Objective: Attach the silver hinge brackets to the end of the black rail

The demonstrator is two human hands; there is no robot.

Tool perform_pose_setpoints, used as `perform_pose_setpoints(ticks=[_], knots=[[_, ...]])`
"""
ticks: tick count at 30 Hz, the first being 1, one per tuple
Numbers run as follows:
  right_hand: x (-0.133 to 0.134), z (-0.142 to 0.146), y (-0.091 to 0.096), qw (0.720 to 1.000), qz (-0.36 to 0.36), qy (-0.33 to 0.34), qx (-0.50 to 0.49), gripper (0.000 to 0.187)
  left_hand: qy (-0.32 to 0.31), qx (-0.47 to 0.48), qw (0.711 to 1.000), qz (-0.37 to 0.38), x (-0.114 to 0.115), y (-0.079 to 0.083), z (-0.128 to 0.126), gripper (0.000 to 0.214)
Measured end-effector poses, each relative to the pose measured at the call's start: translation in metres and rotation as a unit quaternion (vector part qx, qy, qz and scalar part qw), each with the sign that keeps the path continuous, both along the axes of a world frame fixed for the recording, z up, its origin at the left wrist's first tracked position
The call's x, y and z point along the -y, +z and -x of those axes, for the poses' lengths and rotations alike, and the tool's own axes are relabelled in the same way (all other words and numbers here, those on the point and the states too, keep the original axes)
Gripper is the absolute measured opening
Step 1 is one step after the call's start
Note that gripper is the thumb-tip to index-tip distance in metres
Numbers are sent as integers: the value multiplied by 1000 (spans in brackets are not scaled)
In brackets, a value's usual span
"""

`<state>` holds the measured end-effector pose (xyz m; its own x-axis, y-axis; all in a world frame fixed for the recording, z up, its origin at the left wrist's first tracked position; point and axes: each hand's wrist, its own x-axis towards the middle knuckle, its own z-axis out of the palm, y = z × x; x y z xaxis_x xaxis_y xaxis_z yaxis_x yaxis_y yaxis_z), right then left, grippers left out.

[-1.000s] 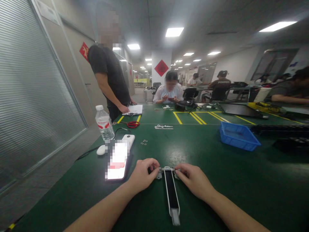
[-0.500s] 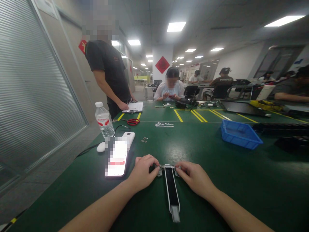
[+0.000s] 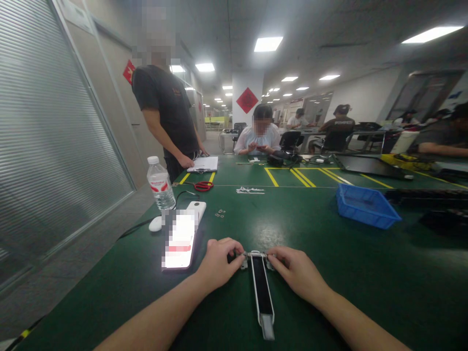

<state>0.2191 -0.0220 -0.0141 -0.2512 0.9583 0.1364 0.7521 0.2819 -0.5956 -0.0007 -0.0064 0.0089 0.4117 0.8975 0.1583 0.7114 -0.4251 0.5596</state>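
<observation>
A long narrow part with a black strip in a white frame (image 3: 262,287) lies on the green table, a grey tab at its near end. Across its far end runs a thin metal rod with small metal brackets (image 3: 258,254). My left hand (image 3: 222,261) pinches the left end of this rod and bracket between thumb and fingertips. At the right end, my right hand (image 3: 292,265) pinches likewise. The fingertips hide parts of both ends. Left of my left hand lies a lit phone (image 3: 180,241).
Small metal rings (image 3: 220,213) and thin white pieces (image 3: 250,190) lie ahead. Red-handled scissors (image 3: 203,186), a water bottle (image 3: 161,185) and a white mouse-like object (image 3: 155,224) are at left. A blue bin (image 3: 366,207) stands right. One person (image 3: 164,107) stands, another (image 3: 259,136) sits opposite.
The whole view has shifted slightly down and right with the camera. Both hands keep their pinch at the rod's ends, with hardly any movement.
</observation>
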Motion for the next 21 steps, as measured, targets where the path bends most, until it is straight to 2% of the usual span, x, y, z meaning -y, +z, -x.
perform_pose_setpoints(ticks=[13,21], knots=[[0,0,-2,1000,2,-4,0,22,-6,11,1000,-24,-1,-6,1,9],[1,0,0,1000,-3,-2,0,21,3,-4,1000,-21,2,-1,0,7]])
